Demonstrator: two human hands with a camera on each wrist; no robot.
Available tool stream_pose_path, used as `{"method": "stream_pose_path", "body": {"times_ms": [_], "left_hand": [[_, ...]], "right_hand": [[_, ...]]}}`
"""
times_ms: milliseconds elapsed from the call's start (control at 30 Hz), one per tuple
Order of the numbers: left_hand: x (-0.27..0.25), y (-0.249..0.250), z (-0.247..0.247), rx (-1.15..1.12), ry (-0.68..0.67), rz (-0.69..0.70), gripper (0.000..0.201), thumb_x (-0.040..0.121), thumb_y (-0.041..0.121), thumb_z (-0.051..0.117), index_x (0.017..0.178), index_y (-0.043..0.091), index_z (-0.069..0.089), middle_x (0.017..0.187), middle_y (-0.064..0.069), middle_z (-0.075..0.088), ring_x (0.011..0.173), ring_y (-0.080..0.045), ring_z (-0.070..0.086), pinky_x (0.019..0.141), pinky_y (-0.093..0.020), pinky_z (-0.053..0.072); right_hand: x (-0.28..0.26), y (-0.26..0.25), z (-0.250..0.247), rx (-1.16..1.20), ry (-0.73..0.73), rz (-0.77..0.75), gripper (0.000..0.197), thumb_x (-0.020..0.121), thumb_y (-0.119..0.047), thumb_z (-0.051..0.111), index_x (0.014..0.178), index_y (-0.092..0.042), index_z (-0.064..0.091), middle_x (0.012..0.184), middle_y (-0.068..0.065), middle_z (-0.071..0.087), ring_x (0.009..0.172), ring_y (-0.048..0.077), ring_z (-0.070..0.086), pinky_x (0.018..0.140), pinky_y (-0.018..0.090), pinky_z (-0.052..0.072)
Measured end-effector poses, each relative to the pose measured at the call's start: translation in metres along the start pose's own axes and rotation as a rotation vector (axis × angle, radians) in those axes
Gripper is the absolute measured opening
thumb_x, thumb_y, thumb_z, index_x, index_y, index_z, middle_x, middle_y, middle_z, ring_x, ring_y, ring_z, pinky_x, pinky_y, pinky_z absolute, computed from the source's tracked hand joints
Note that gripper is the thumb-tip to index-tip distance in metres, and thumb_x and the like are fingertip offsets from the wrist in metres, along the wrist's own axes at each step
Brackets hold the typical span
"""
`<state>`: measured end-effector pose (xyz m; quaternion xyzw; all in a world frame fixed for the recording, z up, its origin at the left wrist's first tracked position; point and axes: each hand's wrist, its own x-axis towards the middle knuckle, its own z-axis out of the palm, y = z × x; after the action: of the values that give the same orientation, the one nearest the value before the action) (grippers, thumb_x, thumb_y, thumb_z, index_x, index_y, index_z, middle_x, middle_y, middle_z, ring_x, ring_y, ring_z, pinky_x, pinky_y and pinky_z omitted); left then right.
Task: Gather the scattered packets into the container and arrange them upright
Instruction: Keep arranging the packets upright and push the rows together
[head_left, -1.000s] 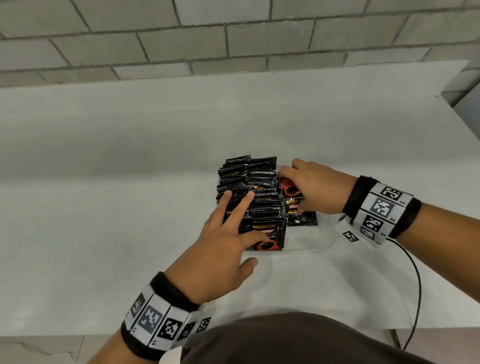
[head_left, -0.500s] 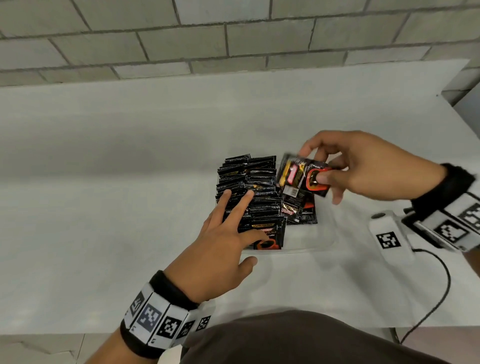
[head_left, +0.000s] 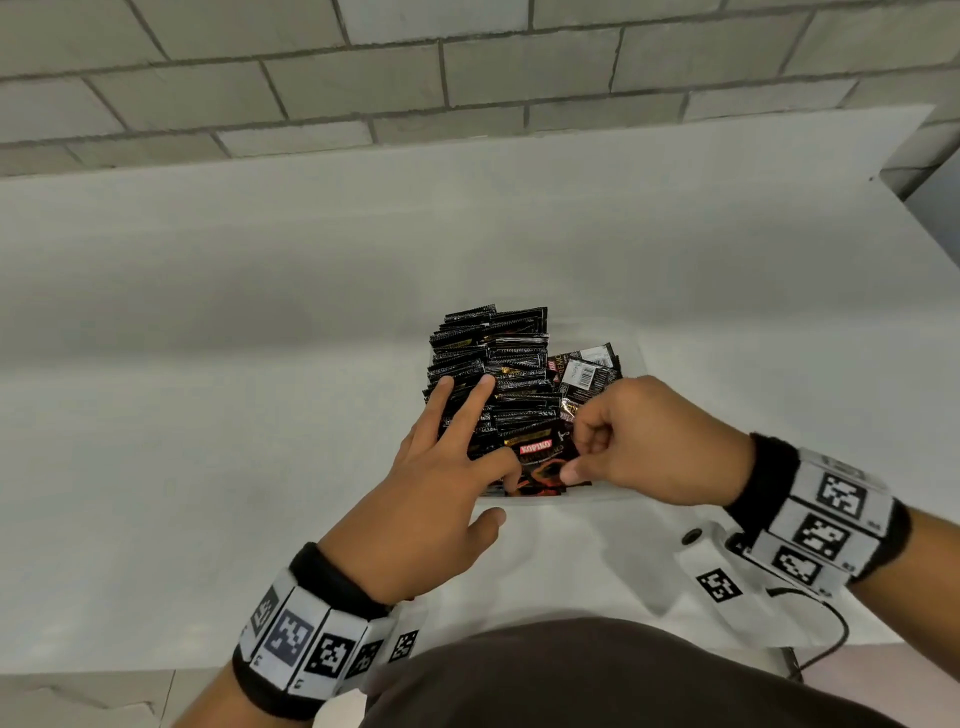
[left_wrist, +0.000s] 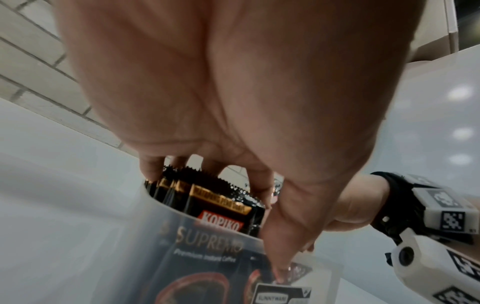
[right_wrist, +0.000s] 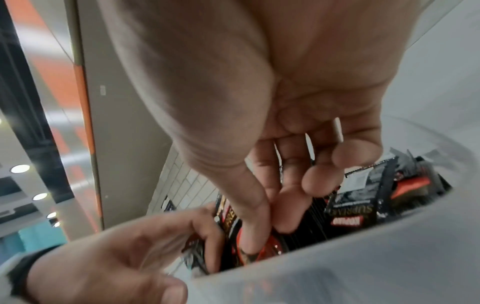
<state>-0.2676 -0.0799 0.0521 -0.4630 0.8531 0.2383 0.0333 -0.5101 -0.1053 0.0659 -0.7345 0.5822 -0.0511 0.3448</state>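
A clear plastic container (head_left: 608, 494) on the white table holds a dense row of upright black packets (head_left: 498, 358). My left hand (head_left: 470, 415) lies spread over the row with straight fingers; one finger reaches down to the row's near end. At that near end my right hand (head_left: 569, 457) pinches a black and red Kopiko packet (head_left: 540, 460) between thumb and forefinger, standing it against the row. The right wrist view shows this pinch on the packet (right_wrist: 259, 244). A few loose packets (head_left: 582, 374) lie flat in the container's right part.
The white table (head_left: 260, 415) runs back to a grey block wall (head_left: 467, 67). Its right edge (head_left: 914, 223) is close by. A cable (head_left: 831, 644) hangs from my right wrist at the table's near edge.
My right hand lifted a packet from the loose ones on the right, carried it up and then down to the near end of the row. My left hand stayed on the row.
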Motion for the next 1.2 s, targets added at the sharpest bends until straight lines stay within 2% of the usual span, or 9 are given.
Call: {"method": "stream_pose_path", "body": {"times_ms": [267,367,533,700,833,900,1000,1100,1200], "left_hand": [[0.000,0.000,0.000,0.028,-0.014,0.065,0.040,0.098,0.040,0.058,0.132,0.057,0.045,0.165,0.012,-0.030,0.149,-0.026,-0.037,0.127,-0.050,0.010],[0.001,0.001,0.000,0.043,-0.022,0.041,0.038,0.099,0.041,0.057,0.133,0.056,0.050,0.165,0.011,-0.032,0.149,-0.026,-0.038,0.127,-0.051,0.011],[0.002,0.003,-0.001,0.030,-0.039,0.021,0.034,0.099,0.042,0.056,0.131,0.055,0.053,0.164,0.013,-0.034,0.148,-0.024,-0.040,0.128,-0.048,0.007],[0.003,0.003,0.000,0.014,-0.029,0.016,0.030,0.098,0.040,0.057,0.126,0.051,0.059,0.164,0.014,-0.032,0.148,-0.024,-0.039,0.128,-0.047,0.007],[0.002,0.002,0.001,-0.003,-0.020,0.015,0.029,0.099,0.039,0.058,0.125,0.051,0.059,0.164,0.017,-0.032,0.148,-0.021,-0.039,0.128,-0.046,0.007],[0.002,0.002,0.001,-0.008,-0.016,0.015,0.030,0.099,0.038,0.058,0.125,0.051,0.060,0.164,0.017,-0.032,0.148,-0.021,-0.039,0.127,-0.045,0.006],[0.002,0.003,0.001,-0.002,-0.010,0.018,0.030,0.098,0.037,0.059,0.126,0.050,0.060,0.164,0.016,-0.031,0.149,-0.021,-0.038,0.127,-0.045,0.005],[0.001,0.002,0.001,-0.012,-0.003,0.022,0.030,0.098,0.037,0.059,0.126,0.049,0.061,0.165,0.015,-0.029,0.150,-0.022,-0.036,0.128,-0.047,0.007],[0.001,0.003,0.001,-0.005,-0.015,0.012,0.032,0.099,0.038,0.058,0.128,0.050,0.060,0.164,0.016,-0.031,0.150,-0.022,-0.037,0.128,-0.047,0.006]], "right_hand": [[0.003,0.005,0.023,-0.049,-0.068,-0.035,0.014,0.085,-0.025,0.068,0.075,-0.016,0.071,0.058,-0.006,0.063,0.055,0.012,0.055,0.061,0.035,0.053],[0.002,0.003,0.020,-0.069,-0.143,-0.061,0.020,0.086,-0.024,0.058,0.082,-0.016,0.075,0.070,-0.004,0.072,0.064,0.011,0.065,0.066,0.034,0.056],[0.000,-0.001,0.013,-0.029,0.072,-0.043,0.017,0.086,-0.043,0.071,0.078,-0.029,0.073,0.066,-0.015,0.070,0.065,0.002,0.065,0.066,0.030,0.055],[0.001,0.002,0.005,-0.041,-0.047,-0.073,0.008,0.084,-0.027,0.069,0.081,-0.029,0.077,0.069,-0.017,0.071,0.066,0.000,0.066,0.070,0.027,0.056],[0.026,0.015,-0.021,-0.213,0.207,-0.067,0.016,0.084,-0.019,0.066,0.093,-0.029,0.075,0.081,-0.015,0.070,0.079,0.004,0.061,0.077,0.029,0.052],[0.041,0.021,-0.029,-0.395,0.160,-0.084,0.033,0.084,-0.021,0.068,0.115,-0.031,0.068,0.107,-0.013,0.068,0.102,0.014,0.055,0.084,0.034,0.049],[0.055,0.024,-0.032,-0.637,-0.009,-0.137,0.061,0.077,-0.024,0.073,0.134,-0.038,0.054,0.123,-0.015,0.062,0.112,0.017,0.049,0.086,0.035,0.043],[0.061,0.021,-0.029,-0.806,-0.104,-0.174,0.061,0.079,-0.028,0.075,0.135,-0.036,0.051,0.124,-0.011,0.055,0.114,0.018,0.045,0.080,0.032,0.037],[0.062,0.021,-0.030,-0.801,-0.066,-0.217,0.041,0.079,-0.029,0.078,0.115,-0.037,0.059,0.112,-0.010,0.050,0.108,0.016,0.043,0.073,0.029,0.033]]}}
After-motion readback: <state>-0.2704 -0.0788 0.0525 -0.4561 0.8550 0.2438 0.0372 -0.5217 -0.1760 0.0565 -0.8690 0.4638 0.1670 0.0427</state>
